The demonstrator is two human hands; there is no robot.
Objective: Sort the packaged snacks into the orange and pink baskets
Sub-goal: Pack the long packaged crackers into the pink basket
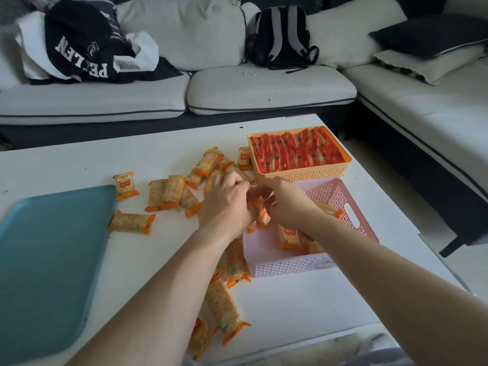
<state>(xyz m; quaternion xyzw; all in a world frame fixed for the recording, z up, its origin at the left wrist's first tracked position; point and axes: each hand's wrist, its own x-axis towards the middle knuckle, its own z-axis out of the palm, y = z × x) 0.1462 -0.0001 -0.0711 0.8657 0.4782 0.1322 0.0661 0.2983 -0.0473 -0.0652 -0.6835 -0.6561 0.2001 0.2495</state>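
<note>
Together, left hand [224,204], right hand [289,204] gripping snacks [263,217]

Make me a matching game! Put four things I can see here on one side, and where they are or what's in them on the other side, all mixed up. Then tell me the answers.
Things:
1. orange basket
2. pink basket
3. tray
4. backpack

Places or states:
A. holds a few yellow packets
B. on the sofa
C. full of red packets
D. blue, on the left of the table

Pairs: 1-C, 2-A, 3-D, 4-B.
</note>
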